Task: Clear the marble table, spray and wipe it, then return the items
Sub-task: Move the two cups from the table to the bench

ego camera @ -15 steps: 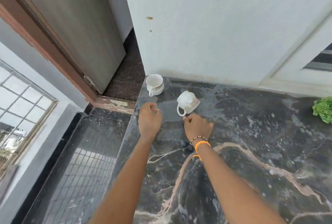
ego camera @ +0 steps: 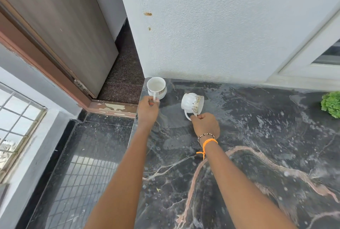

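Note:
Two white teacups with gold trim are at the far left corner of the dark marble table point(ego camera: 239, 155). The left cup point(ego camera: 156, 87) stands upright by the corner, and my left hand point(ego camera: 148, 111) pinches its handle. The right cup point(ego camera: 192, 103) is tilted with its mouth facing right, and my right hand point(ego camera: 205, 125) grips its handle from below. Whether the tilted cup touches the table I cannot tell.
A green leafy plant point(ego camera: 331, 104) sits at the table's right edge. A white wall point(ego camera: 220, 35) runs along the table's back. Left of the table lie a dark tiled floor point(ego camera: 88, 164), a wooden door point(ego camera: 60, 26) and a barred window point(ego camera: 16, 118).
Both hands have moved forward onto the cup handles. The right cup has tipped further, its mouth now turned to the right.

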Demonstrator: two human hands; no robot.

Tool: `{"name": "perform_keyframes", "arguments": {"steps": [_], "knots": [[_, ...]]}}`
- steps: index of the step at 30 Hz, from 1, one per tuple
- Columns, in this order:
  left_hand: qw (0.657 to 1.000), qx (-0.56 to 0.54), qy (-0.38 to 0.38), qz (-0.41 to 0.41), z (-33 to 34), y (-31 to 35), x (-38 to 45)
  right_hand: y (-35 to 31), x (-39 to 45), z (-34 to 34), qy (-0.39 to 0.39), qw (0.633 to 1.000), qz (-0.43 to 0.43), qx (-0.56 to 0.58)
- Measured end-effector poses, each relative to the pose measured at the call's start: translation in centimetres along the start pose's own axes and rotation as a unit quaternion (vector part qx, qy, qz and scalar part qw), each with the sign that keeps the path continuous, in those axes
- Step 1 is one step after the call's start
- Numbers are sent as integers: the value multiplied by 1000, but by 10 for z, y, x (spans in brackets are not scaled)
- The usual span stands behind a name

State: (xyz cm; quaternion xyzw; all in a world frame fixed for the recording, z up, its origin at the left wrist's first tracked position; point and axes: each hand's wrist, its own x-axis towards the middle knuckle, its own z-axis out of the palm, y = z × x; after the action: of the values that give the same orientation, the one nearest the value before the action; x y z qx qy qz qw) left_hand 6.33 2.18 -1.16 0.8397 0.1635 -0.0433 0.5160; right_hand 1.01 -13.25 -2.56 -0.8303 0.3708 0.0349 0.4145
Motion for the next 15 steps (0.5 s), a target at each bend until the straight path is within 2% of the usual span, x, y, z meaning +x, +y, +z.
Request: {"name": "perform_keyframes", "arguments": {"steps": [7, 11, 15], "knots": [[997, 28, -61, 42, 10, -7, -23, 18, 2, -20, -23, 995, -17, 99], [996, 38, -54, 64, 25, -4, -56, 28, 3, -42, -47, 976, -12, 214], [997, 20, -50, 53, 43, 6, -98, 45, -4, -83, -18, 972, -27, 232]]}}
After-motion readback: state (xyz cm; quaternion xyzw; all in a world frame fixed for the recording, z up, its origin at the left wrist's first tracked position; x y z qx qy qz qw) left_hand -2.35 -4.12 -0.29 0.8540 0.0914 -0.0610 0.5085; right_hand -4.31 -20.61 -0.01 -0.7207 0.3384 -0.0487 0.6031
